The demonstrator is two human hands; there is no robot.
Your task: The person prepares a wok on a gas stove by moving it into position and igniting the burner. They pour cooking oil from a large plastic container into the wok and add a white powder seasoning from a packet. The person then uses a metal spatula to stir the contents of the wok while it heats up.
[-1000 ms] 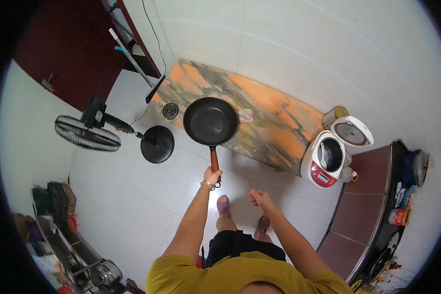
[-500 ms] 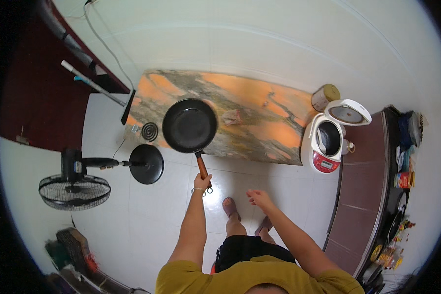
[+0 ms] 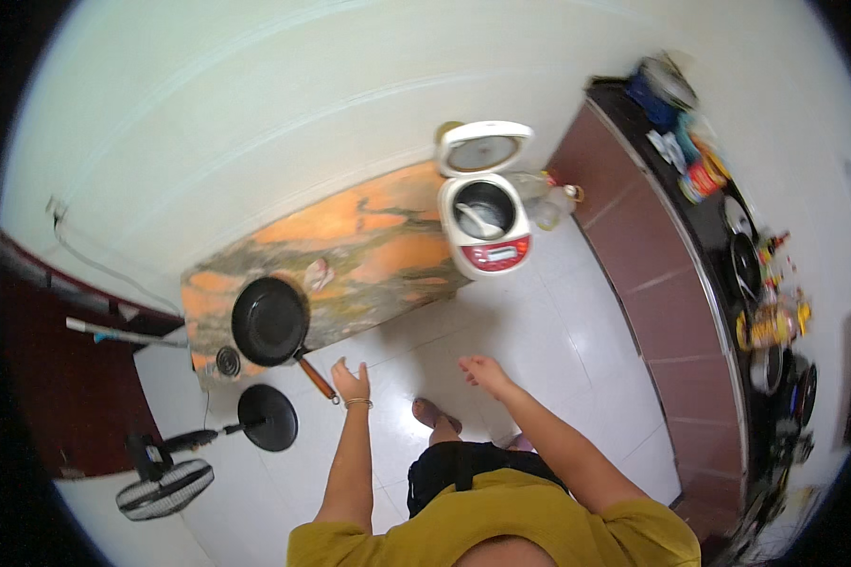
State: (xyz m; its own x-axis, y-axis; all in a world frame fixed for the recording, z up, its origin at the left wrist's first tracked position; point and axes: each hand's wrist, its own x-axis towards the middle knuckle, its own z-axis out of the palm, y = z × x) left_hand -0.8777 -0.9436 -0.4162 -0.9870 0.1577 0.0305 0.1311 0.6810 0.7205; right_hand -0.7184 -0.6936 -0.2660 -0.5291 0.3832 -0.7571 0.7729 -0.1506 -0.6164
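A black frying pan [image 3: 270, 321] with a brown wooden handle [image 3: 318, 377] rests on the left part of the marbled orange-and-grey table [image 3: 369, 236], its handle sticking out over the front edge. Just right of that handle is my left hand [image 3: 352, 381], open and apart from it, thumb and fingers spread. My right hand [image 3: 485, 374] hovers over the floor in front of the table, holding nothing, its fingers loosely bent. Behind the pan's right side lies a crumpled cloth [image 3: 319, 274]. At the table's right end stands a white-and-red rice cooker [image 3: 490, 257], lid up, with a white scoop [image 3: 480, 221] in its pot.
A black coil [image 3: 228, 361] lies left of the pan. A standing fan [image 3: 165, 489] with a round base [image 3: 268, 418] is on the floor at left. Plastic bottles [image 3: 553, 205] sit beside the cooker. Along the right runs a counter [image 3: 667, 255] crowded with pans and bottles.
My left hand has let go of the frying pan's handle and opened beside it. The view has swung to the right. My right hand still holds nothing.
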